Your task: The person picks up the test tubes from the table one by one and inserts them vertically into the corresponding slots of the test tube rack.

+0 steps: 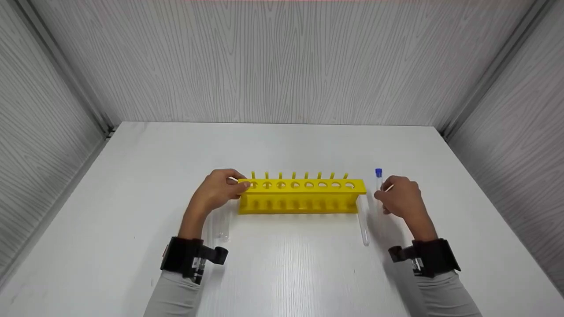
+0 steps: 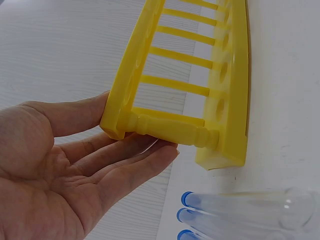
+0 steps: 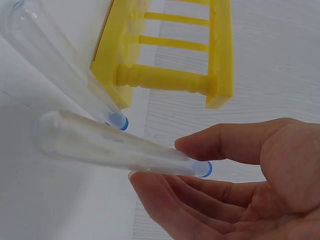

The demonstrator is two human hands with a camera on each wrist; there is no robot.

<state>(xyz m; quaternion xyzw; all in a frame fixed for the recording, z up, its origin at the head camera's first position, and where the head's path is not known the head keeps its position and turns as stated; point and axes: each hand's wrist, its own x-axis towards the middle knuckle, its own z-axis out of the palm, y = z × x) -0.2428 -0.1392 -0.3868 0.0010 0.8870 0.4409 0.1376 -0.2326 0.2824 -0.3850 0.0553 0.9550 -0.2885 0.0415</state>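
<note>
A yellow test tube rack (image 1: 299,187) stands upright mid-table. My left hand (image 1: 220,189) grips its left end, the thumb on the top plate and the fingers bent beneath it by the end post (image 2: 170,131). To the right of the rack, my right hand (image 1: 400,196) pinches a clear test tube (image 3: 110,145) between thumb and fingers. Its blue cap (image 1: 379,172) points away from me. Another clear tube (image 1: 364,226) with a blue cap (image 3: 119,121) lies by the rack's right end, partly hidden by it in the head view.
Three blue-capped test tubes (image 2: 240,205) lie side by side just left of the rack, below the left hand. Short yellow pegs (image 1: 294,175) rise along the rack's back. Grey wood-grain panels (image 1: 282,61) enclose the white table (image 1: 282,273) at the back and sides.
</note>
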